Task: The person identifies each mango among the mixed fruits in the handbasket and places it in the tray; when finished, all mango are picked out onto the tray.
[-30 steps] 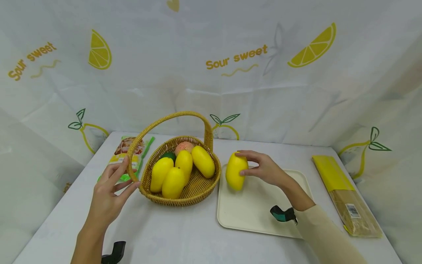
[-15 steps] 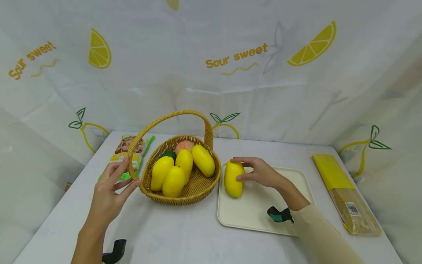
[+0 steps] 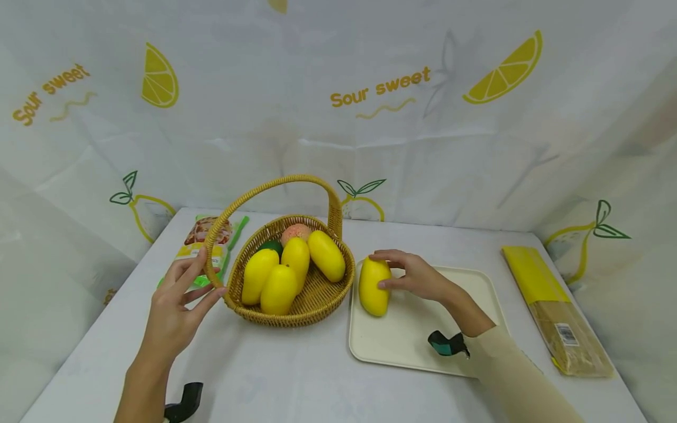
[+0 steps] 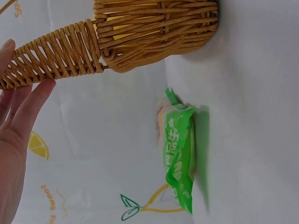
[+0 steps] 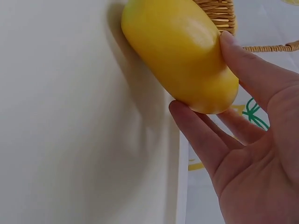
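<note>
Pinching the mango [image 3: 373, 294] at the far left corner of the tray [image 3: 396, 343], my right hand [image 3: 418, 279] curves half-spread around it; my left hand [image 3: 174, 314] holds the basket handle [image 3: 301, 178]. Placing seems underway; next wants gentle release.

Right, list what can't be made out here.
Head: shape of the green item, mostly hidden by yellow fruits; print on the barcode label, too small.
Left wrist: rest of the basket, cut off by the top edge.
Right wrist: far end of the held yellow fruit, cut off likewise.
</note>
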Tool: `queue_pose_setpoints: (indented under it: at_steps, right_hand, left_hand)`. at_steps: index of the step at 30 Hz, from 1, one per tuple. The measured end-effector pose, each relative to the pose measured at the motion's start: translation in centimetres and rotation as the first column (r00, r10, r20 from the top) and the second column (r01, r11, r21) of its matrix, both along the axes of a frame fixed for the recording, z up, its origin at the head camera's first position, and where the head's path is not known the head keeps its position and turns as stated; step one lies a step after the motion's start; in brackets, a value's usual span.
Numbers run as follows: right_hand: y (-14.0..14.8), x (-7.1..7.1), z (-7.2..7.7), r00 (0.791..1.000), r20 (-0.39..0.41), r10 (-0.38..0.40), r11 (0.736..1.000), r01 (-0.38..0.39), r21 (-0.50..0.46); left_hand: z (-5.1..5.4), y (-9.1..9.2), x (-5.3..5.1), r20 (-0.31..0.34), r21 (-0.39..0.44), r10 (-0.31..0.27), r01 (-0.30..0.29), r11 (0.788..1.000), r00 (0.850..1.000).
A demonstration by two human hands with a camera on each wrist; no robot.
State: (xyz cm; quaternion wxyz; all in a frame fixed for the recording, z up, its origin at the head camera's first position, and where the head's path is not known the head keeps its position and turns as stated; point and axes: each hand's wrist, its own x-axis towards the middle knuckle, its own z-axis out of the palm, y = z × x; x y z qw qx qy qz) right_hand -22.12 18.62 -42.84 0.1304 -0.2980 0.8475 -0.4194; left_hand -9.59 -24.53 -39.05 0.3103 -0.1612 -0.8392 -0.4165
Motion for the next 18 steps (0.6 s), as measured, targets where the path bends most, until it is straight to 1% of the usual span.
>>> queue_pose_setpoints:
  at_steps: [4,7,11,18]
  right_hand:
    - [0.06,-0.05,-0.11,1.000,-0.011,-0.013,1.000,0.013,0.017]
    - [0.12,-0.17,-0.28,1.000,-0.012,-0.006,1.000,0.006,0.015]
    - [0.27,-0.38,-0.42,1.000,0.012,0.010,1.000,-0.010,0.004]
    - [0.33,-0.53,-0.56,0.996,0.091,0.007,1.000,-0.007,-0.006]
  left_hand:
    - [-0.13,-0.08,-0.01,-0.008,0.006,-0.011,0.011,1.000,1.000]
    - [-0.15,-0.12,0.04,-0.007,0.002,-0.008,0.008,1.000,1.000]
    - [-0.21,-0.17,-0.02,-0.012,0.003,-0.010,0.010,1.000,1.000]
    - [-0.20,-0.21,-0.08,-0.008,0.003,-0.011,0.011,1.000,1.000]
